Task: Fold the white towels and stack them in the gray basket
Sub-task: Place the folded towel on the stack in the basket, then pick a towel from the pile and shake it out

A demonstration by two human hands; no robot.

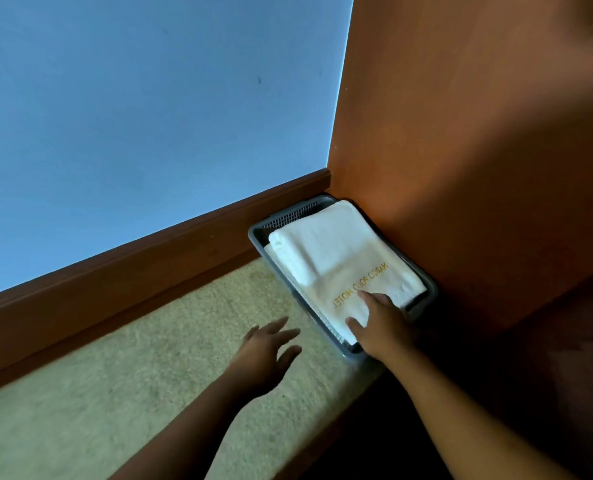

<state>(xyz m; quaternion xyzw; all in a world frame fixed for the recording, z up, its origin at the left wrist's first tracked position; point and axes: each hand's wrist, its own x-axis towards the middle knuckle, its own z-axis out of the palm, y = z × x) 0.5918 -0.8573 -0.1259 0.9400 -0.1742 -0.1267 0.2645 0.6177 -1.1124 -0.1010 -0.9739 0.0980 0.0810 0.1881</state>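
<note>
Basket (257, 239) beside skirting (149, 265), perhaps touching panel (461, 140).

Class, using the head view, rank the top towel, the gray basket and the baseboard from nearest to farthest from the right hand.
1. Top towel: under the right hand, which touches it.
2. Basket: holds the towels; its near rim lies right beside the hand.
3. Baseboard: behind the basket, running off to the left.

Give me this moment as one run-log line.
phase: stacking | right hand: flat on top towel | left hand: open over carpet, holds nothing | gray basket: in wall corner, folded towels inside
</note>
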